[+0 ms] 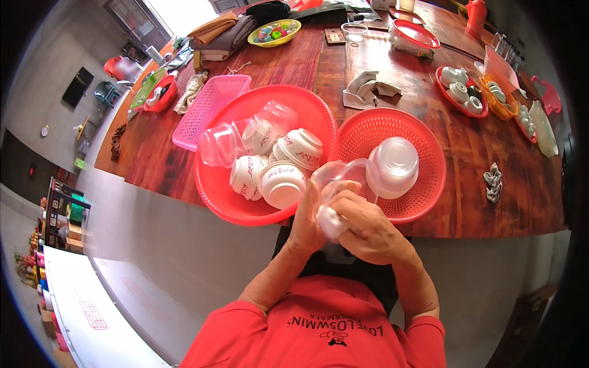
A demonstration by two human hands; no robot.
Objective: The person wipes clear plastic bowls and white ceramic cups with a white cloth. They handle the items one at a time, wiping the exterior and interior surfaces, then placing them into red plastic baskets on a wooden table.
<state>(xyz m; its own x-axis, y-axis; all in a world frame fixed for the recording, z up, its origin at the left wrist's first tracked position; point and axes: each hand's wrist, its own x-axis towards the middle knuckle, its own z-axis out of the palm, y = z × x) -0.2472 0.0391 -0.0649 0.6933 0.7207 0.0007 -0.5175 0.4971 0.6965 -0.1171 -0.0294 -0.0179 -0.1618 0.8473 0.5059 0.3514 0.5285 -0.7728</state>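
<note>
In front of my chest both hands are closed around a clear plastic bowl [363, 172], its round rim pointing up and away. My left hand [307, 222] grips its left side. My right hand [375, 230] is curled against it from the right, with a whitish bunched thing [331, 223], perhaps a cloth, under its fingers. Just beyond, a large red basket [210, 195] holds several white patterned bowls [283, 184], mostly upside down, and clear plastic bowls [219, 145]. To its right, a smaller red basket [431, 184] carries a stack of upturned clear plastic bowls [396, 164].
A pink basket [211, 105] lies left of the large basket. Behind are a crumpled cloth [368, 90] and a yellow bowl of colourful pieces [273, 33]. At right are a red tray of small crockery [461, 92] and another cloth [492, 183]. The wooden table's near edge [491, 235] faces me.
</note>
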